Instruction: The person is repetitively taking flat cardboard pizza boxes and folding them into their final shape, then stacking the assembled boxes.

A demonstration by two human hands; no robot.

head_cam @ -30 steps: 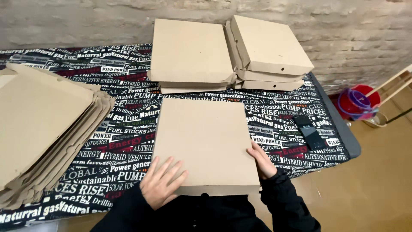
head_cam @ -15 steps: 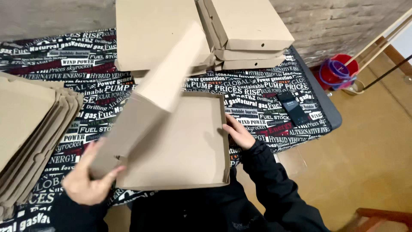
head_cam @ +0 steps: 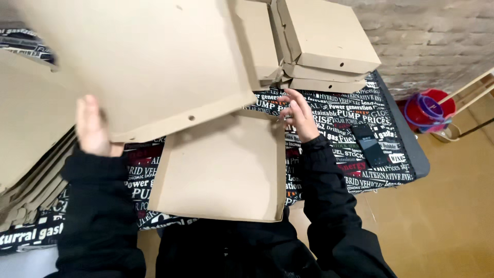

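Our left hand [head_cam: 92,126] grips the raised lid [head_cam: 149,67] of the box [head_cam: 221,170] (centre frame). Our right hand [head_cam: 297,114] pinches its far right corner.

Both arms were covered by long black sleeves of soft matte fabric, creased at the elbows, ending at the wrists. The left hand [head_cam: 92,128] and right hand [head_cam: 298,116] were bare, ungloved.

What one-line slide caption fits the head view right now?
Left hand lifts the lid of a flat cardboard box while right hand steadies its far corner.
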